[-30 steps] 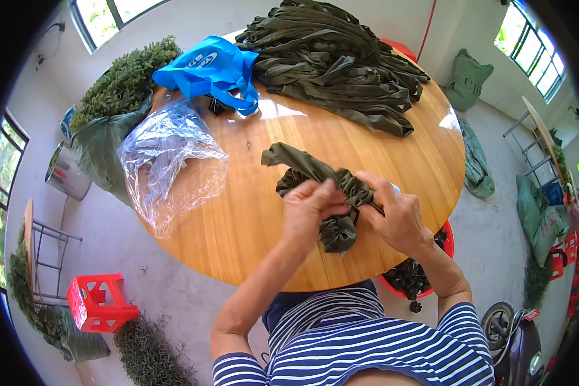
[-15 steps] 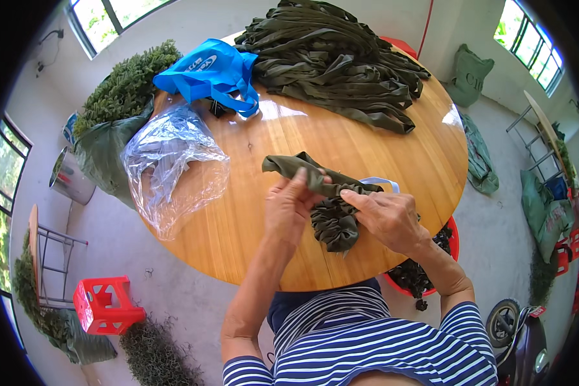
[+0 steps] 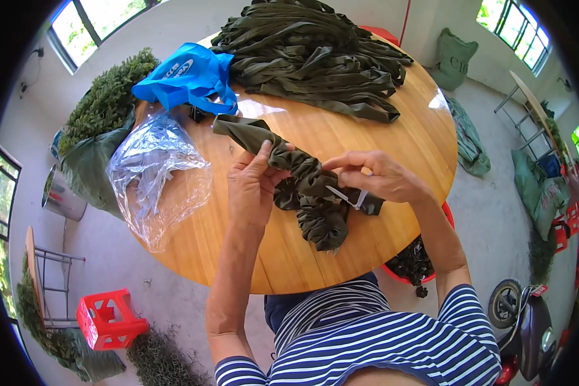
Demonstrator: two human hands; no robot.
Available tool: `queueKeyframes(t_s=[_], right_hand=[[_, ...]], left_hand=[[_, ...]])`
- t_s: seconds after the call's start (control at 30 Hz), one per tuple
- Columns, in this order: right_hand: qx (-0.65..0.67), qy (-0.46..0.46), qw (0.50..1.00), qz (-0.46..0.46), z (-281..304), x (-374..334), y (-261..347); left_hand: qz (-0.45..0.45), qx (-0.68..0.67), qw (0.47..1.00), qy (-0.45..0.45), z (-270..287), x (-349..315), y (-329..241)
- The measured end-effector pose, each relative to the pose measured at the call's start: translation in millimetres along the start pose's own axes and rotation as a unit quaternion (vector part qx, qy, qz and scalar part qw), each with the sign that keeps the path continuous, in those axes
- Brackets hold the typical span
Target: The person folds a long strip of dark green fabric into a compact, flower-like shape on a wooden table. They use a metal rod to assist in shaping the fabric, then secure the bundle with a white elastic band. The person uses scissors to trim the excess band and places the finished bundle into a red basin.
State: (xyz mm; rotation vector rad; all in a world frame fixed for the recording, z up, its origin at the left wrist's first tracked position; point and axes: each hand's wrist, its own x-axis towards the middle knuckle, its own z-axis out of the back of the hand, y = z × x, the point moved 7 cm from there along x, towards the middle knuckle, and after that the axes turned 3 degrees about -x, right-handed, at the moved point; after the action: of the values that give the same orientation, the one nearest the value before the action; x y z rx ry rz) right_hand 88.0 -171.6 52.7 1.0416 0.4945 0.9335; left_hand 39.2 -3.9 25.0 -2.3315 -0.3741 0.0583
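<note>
A dark olive fabric tube (image 3: 254, 132), bunched into tight gathers along its middle, crosses the table in front of me. My left hand (image 3: 254, 183) is closed on it near its flat, smooth upper-left end, thumb on top. My right hand (image 3: 379, 177) is at the gathers' right side, index finger stretched out against the cloth, the other fingers bent, nothing visible in its grip. A narrow white strip (image 3: 344, 196) sticks out from the fabric below that hand; its full shape is hidden. More ruffled fabric (image 3: 321, 225) lies on the table just below.
A large heap of olive fabric strips (image 3: 309, 61) covers the table's far side. At the left are a blue bag (image 3: 183, 77), clear plastic (image 3: 157, 174) and a sack of artificial greenery (image 3: 106, 106). A red tub (image 3: 412, 260) with dark pieces stands beneath the right edge.
The fabric has swung up and left with my left hand and shows more gathers. My right hand has come off its thumb-down grip, index finger now extended; the white strip shows more plainly.
</note>
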Motion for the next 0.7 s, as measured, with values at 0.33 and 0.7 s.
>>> queueKeyframes(t_s=[0.33,0.7], right_hand=[[-0.243,-0.088,0.959,0.119,13.8,-2.1,4.3],[-0.26,-0.21,0.941,0.041,40.9,-16.6,-14.6]], left_hand=[[-0.095,0.044,0.993,-0.054,33.9,21.5,-25.3],[-0.109,0.02,0.99,-0.085,41.1,24.7,-38.7]])
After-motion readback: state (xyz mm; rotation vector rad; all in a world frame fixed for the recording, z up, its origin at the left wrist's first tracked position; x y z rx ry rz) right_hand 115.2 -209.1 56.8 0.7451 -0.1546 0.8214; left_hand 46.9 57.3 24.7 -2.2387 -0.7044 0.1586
